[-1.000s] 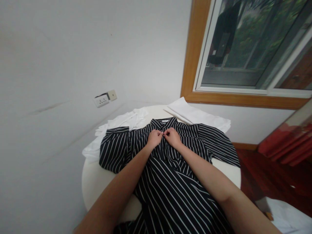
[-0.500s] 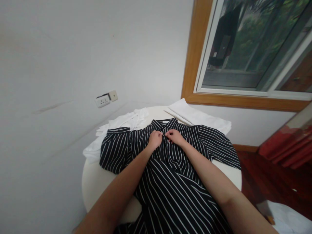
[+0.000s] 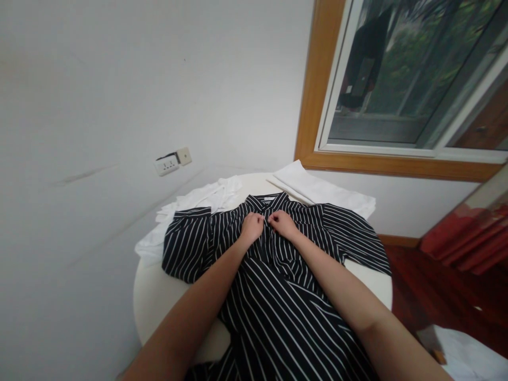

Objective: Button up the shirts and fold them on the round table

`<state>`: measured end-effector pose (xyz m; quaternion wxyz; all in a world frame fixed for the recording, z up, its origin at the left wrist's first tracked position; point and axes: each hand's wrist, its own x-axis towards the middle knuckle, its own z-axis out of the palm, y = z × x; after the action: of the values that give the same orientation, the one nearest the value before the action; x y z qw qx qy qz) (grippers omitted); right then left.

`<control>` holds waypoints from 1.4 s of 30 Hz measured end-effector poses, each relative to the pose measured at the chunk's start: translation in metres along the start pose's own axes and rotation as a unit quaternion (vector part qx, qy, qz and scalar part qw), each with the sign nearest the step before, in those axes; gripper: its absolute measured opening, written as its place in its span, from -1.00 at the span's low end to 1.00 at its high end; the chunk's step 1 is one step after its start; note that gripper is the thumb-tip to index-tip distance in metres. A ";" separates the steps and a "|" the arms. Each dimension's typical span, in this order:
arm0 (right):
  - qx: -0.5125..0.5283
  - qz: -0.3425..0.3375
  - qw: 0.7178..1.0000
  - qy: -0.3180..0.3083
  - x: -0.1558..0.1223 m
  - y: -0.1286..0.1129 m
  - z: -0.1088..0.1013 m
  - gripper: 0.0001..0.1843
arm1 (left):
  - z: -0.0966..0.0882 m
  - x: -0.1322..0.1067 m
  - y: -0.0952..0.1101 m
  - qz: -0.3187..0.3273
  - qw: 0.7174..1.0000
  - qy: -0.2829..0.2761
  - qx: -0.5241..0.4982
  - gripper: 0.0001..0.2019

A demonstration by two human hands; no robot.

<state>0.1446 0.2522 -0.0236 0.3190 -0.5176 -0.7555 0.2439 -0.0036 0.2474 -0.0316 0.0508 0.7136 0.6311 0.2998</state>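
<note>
I see the left hand [image 3: 252, 227] and right hand [image 3: 282, 224] pinching the striped shirt [image 3: 278, 312] just below its collar; it lies front-up across the round table [image 3: 156, 301]; the top fastening looks unfinished; I cannot tell about the lower ones.

We log a black fabric shirt with white stripes [image 3: 278, 301] near, white crumpled cloth [image 3: 198, 203] far, white round table [image 3: 159, 301], orange-brown wooden window frame [image 3: 313, 90] right.
</note>
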 end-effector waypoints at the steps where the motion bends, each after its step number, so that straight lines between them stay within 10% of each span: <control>1: -0.039 -0.012 0.999 0.024 -0.001 -0.002 0.002 -0.88 | -0.001 -0.001 0.001 0.004 1.000 0.002 0.001 -0.73; 42: -0.097 -0.009 0.991 0.096 -0.012 -0.016 0.011 -0.88 | -0.001 -0.002 0.001 0.012 1.000 0.004 -0.004 -0.70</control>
<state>0.1299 0.2348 -0.0226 0.3403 -0.5607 -0.7459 0.1158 -0.0032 0.2448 -0.0315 0.0476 0.7196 0.6216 0.3058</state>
